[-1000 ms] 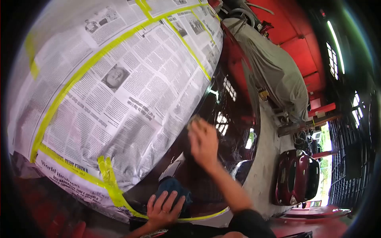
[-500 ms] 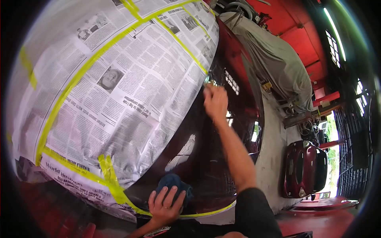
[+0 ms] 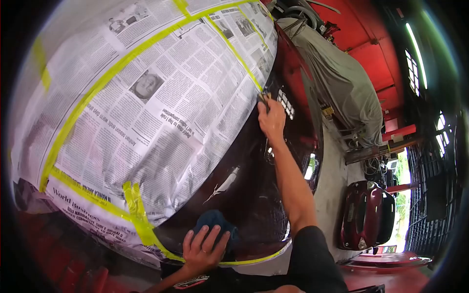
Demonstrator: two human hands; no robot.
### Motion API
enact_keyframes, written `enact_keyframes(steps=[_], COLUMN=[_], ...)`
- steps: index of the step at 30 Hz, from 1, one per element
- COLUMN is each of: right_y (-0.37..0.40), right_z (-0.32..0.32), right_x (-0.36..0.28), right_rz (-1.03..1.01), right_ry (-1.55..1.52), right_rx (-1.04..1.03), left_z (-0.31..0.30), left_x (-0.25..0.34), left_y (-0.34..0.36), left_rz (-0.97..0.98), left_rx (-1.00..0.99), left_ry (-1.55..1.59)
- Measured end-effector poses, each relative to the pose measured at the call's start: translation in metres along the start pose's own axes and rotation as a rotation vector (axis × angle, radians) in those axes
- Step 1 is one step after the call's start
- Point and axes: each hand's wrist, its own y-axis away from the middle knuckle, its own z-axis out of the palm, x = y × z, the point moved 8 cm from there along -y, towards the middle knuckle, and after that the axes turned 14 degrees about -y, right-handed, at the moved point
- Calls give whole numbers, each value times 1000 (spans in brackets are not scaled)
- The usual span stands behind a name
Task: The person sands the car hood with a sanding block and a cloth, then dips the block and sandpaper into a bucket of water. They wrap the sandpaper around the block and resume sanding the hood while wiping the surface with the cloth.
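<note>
A glossy dark maroon car panel (image 3: 259, 190) lies beneath both hands. At the lower middle, my left hand (image 3: 202, 249) presses a blue cloth (image 3: 215, 223) onto the panel, its fingers spread over it. My right hand (image 3: 271, 117) is farther up, closed around a small dark object (image 3: 264, 96) at the edge of the newspaper; most of that object is hidden by the fingers. Newspaper sheets (image 3: 161, 112) joined with yellow tape (image 3: 90, 93) cover the surface on the left. Bright reflections show on the panel between the hands.
A grey cover (image 3: 342, 73) drapes a large shape at the upper right. A dark red car part (image 3: 360, 215) stands on the concrete floor (image 3: 330, 195) at the right. Yellow tape also runs along the panel's near edge.
My right hand has moved slightly along the newspaper's edge, away from my body. My left hand stays on the blue cloth. The view has shifted a little.
</note>
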Motion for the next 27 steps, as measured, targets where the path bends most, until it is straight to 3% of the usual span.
enact_keyframes(steps=[2, 5, 10, 16, 19, 20, 23, 25, 27], right_y=[43, 122, -10, 85, 16, -7, 36, 83, 66], right_z=[-10, -16, 6, -6, 0, 3, -5, -13, -13], right_x=[-42, -91, -25, -66, -17, 0, -15, -49, -53], right_rz=[-67, 1, -71, -49, -15, 138, -41, 78, -14], right_ry=[-36, -177, 27, -77, -33, 12, -60, -109, -133], right_rx=[-15, -119, 42, 4, -55, -105, -80, -83, -130], left_z=[3, 2, 2, 0, 1, 1, 2, 0, 3], left_x=[-1, -2, -1, -2, -3, -2, -2, -2, -1], left_y=[-2, -4, -5, -4, -5, -3, -3, -1, -4], left_rz=[19, 31, 14, 24, 28, 18, 16, 27, 41], left_rx=[-14, -9, -9, -17, -16, -17, -17, -29, -20], left_ry=[14, 16, 11, 34, 25, 29, 30, 46, 45])
